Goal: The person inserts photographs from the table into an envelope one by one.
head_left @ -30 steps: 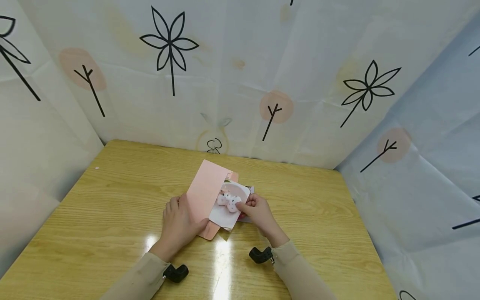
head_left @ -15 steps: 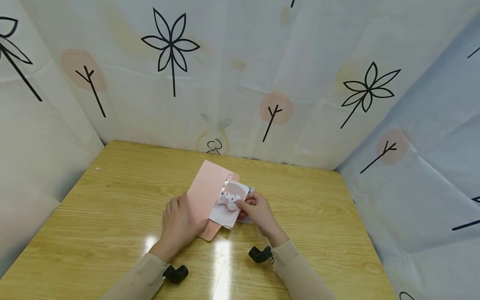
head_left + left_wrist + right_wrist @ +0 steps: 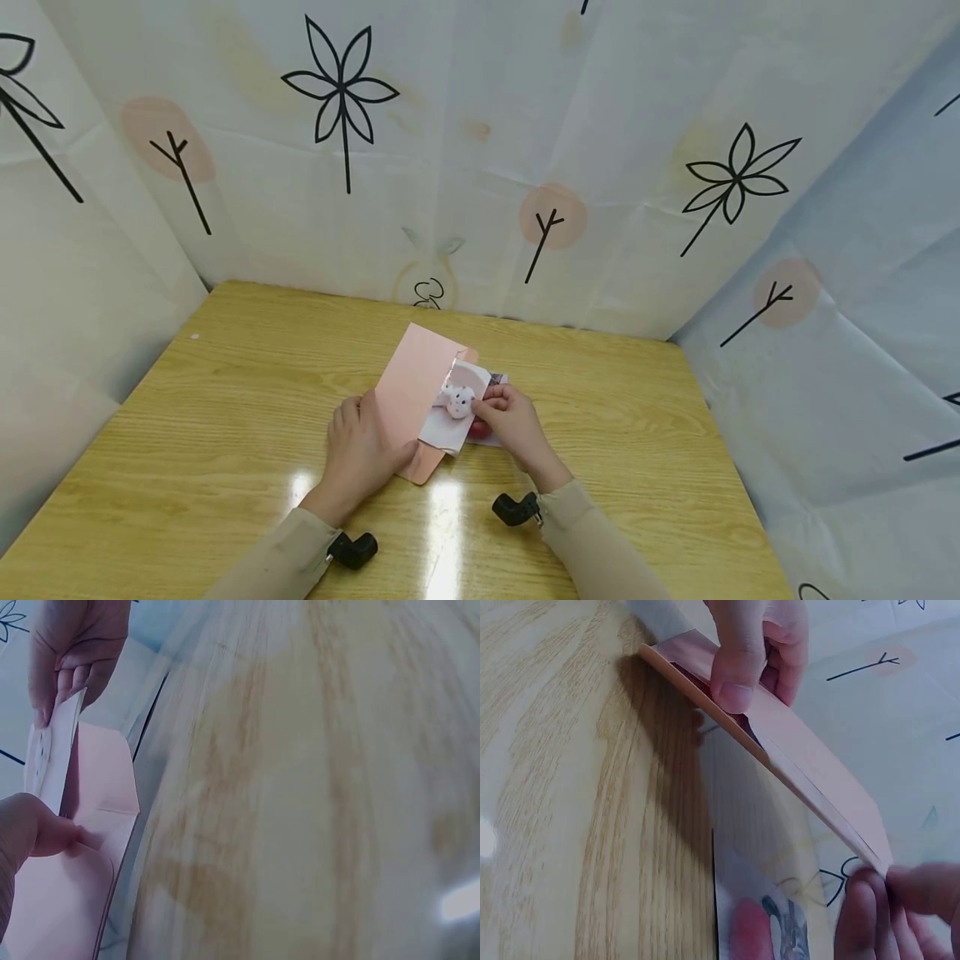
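My left hand grips the lower left side of a pink envelope, its thumb lying at the open mouth. Between the thumb and fingers of my right hand is the right edge of a white card printed with a spotted bow. The card's left part is hidden inside the envelope. In the left wrist view the card looks like more than one layer, standing up from the mouth next to the envelope flap. The right wrist view shows the envelope tilted up, held over the table.
Under my right hand, a picture card with a red patch and dark shapes lies on the wooden table. A tiny pale scrap sits near the table's left edge. Printed white cloth hangs behind and at both sides.
The bow card has slid left, deeper into the envelope, with my right hand pushing it. More of the picture card below shows. My left hand stays nearly still.
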`<action>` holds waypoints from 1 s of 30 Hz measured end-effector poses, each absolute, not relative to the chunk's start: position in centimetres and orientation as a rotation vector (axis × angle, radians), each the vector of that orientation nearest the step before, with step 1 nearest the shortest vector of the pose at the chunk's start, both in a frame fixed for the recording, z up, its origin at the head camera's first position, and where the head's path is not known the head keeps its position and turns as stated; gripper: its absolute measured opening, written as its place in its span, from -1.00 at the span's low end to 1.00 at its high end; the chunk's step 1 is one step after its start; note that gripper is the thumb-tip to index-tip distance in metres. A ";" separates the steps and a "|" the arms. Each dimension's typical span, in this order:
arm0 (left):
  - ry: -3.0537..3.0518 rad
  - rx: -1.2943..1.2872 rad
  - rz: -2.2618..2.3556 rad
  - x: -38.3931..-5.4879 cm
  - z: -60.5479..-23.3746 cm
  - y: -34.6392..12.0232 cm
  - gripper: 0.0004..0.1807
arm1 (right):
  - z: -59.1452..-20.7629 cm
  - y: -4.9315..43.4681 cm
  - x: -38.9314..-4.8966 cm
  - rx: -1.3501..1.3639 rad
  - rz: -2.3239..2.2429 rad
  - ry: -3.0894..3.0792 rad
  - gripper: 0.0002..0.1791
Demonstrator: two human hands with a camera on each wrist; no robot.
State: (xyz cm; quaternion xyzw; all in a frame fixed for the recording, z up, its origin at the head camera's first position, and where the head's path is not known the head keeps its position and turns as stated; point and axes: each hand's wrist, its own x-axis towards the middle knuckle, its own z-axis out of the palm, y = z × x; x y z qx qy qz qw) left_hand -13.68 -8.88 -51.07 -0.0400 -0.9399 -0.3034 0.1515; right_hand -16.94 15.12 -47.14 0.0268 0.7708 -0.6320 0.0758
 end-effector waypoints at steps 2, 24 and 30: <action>-2.700 -0.122 -0.872 -13.6 -51.1 -8.8 0.09 | -47.0 14.8 -16.9 0.098 -1.899 2.349 -0.71; -2.725 -0.092 -0.856 -13.6 -50.9 -8.7 0.13 | -46.3 13.6 -17.6 0.137 -1.882 2.375 -0.79; -2.721 -0.091 -0.891 -13.6 -50.9 -8.6 0.09 | -47.3 13.7 -18.0 0.150 -1.917 2.344 -0.67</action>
